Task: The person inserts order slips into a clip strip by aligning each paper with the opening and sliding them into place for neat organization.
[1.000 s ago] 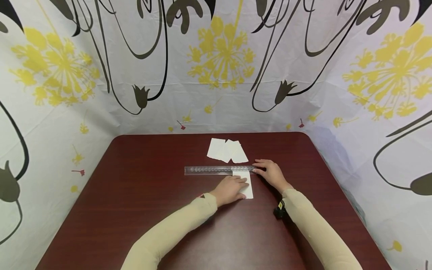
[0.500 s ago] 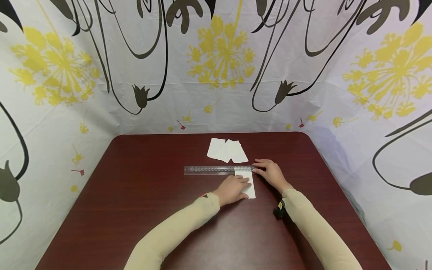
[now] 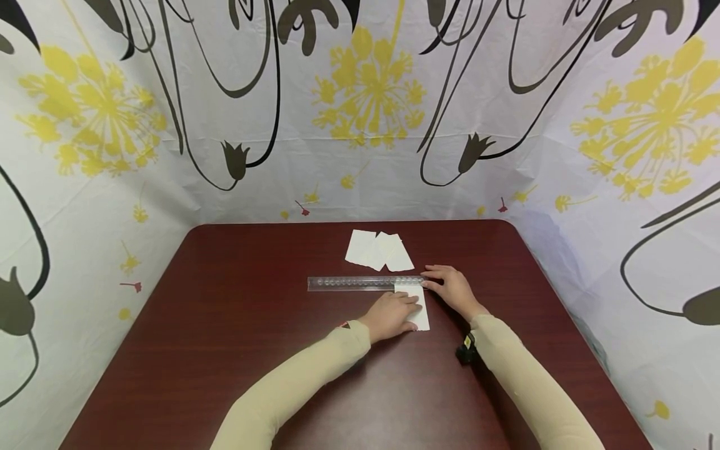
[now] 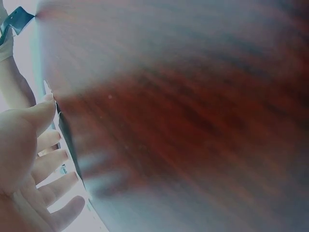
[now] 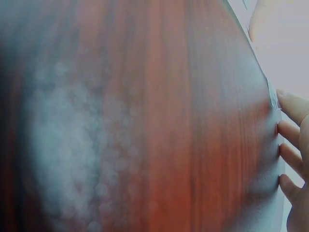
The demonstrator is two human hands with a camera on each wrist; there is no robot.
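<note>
Three big yellow flowers (image 3: 374,87) pattern the white cloth (image 3: 214,112) around the glossy red-brown table (image 3: 225,331); left to right, I see a clear ruler (image 3: 349,284), unreadable at this size, white papers (image 3: 362,250) behind, the left hand (image 3: 388,315) straight-fingered on a paper slip (image 3: 422,317) meeting the ruler, the right hand (image 3: 454,290), fingers relaxed, touching the ruler's right end

Free passage runs over the table (image 3: 236,331) to the left of the ruler (image 3: 349,284) and to the right of the right hand (image 3: 455,292). Lying crosswise, the ruler bars the low route from the left hand (image 3: 389,316) to the white papers (image 3: 367,250), with only a narrow gap beyond it. Patterned cloth (image 3: 259,203) bounds the far edge.
</note>
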